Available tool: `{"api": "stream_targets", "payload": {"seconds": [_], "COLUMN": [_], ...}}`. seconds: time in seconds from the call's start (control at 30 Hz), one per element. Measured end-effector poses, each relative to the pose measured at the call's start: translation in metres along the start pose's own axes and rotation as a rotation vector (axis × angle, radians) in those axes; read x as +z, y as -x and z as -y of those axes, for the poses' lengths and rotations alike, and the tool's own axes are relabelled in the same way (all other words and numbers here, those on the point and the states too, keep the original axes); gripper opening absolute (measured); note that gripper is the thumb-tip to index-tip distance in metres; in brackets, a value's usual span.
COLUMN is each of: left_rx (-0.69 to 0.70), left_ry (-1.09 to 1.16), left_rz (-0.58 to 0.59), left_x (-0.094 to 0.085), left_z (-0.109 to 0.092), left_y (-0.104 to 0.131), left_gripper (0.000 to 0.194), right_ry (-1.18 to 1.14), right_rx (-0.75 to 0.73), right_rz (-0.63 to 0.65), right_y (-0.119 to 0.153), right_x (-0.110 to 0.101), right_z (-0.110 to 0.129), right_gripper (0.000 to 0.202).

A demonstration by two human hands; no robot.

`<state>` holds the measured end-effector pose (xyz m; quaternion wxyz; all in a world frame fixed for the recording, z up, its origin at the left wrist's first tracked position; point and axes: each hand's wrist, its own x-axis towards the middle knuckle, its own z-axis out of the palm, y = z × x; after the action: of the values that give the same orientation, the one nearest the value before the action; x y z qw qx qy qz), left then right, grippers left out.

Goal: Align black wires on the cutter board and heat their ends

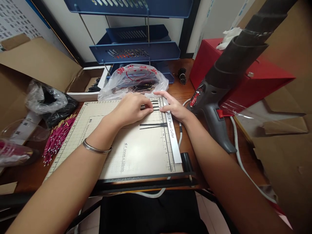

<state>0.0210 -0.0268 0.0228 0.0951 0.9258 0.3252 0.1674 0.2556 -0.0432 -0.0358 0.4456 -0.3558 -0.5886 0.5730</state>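
Note:
A cream paper cutter board [143, 149] lies in front of me, with a white labelled strip [174, 139] along its right side. My left hand [131, 109] is closed over the upper board, thumb and forefinger pinching a thin black cord [156, 110]. Close to the strip, my right hand [174, 107] has its forefinger and thumb spread, and the thumb tip touches the board by that cord's right end. Other short black pieces show between the hands. Below them lie several thin black cords [152, 125], their right ends meeting the strip.
Behind the board sits a clear plastic bag [146, 76] of dark pieces under a blue rack [136, 52]. A bundle of magenta cords [59, 136] lies left. To the right are a grey heat gun [216, 107], its white cable [240, 156] and a red box [265, 73].

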Motion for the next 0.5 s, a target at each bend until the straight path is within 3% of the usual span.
{"api": "stream_targets", "payload": {"seconds": [0.5], "left_rx": [0.011], "left_ry": [0.006], "left_rz": [0.003], "left_x": [0.0021], "left_z": [0.0], "left_y": [-0.0003], "left_gripper": [0.017], "right_ry": [0.208], "right_rx": [-0.065], "right_rz": [-0.008], "right_y": [-0.0003], "right_x": [-0.0026], "right_z": [0.0004], "right_gripper": [0.076]}}
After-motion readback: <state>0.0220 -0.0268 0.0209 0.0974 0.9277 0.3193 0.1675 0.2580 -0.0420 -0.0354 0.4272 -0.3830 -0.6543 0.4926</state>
